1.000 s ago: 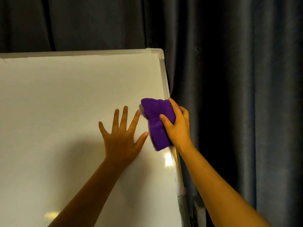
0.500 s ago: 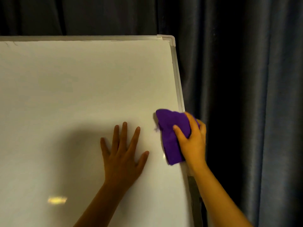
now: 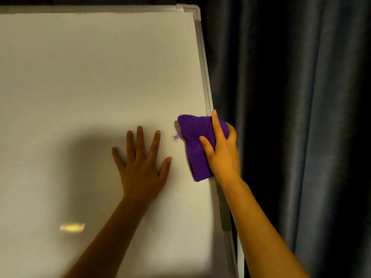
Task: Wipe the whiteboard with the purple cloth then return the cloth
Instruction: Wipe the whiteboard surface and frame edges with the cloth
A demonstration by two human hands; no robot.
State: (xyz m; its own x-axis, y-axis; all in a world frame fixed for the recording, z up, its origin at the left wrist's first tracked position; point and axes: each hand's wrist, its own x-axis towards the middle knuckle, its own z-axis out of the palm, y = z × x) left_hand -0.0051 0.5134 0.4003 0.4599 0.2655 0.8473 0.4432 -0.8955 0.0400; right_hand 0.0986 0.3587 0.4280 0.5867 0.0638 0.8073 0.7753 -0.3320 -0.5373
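Note:
The whiteboard (image 3: 90, 77) fills the left and middle of the view, its surface blank and its grey frame running down the right side. A folded purple cloth (image 3: 193, 145) is pressed flat against the board at its right edge. My right hand (image 3: 222, 151) is shut on the cloth, fingers spread over its right half and partly over the frame. A small purple thread sticks out from the cloth's left side. My left hand (image 3: 142, 163) lies flat on the board with fingers apart, just left of the cloth and not touching it.
Dark grey curtains (image 3: 301, 117) hang behind and to the right of the board. A darker bracket (image 3: 223, 215) sits on the frame's right edge below my right hand. A yellow light reflection (image 3: 72, 227) shows low on the board.
My right hand has slid the cloth down along the board's right edge. The left hand has also shifted lower on the board, still flat. The view has tilted downward.

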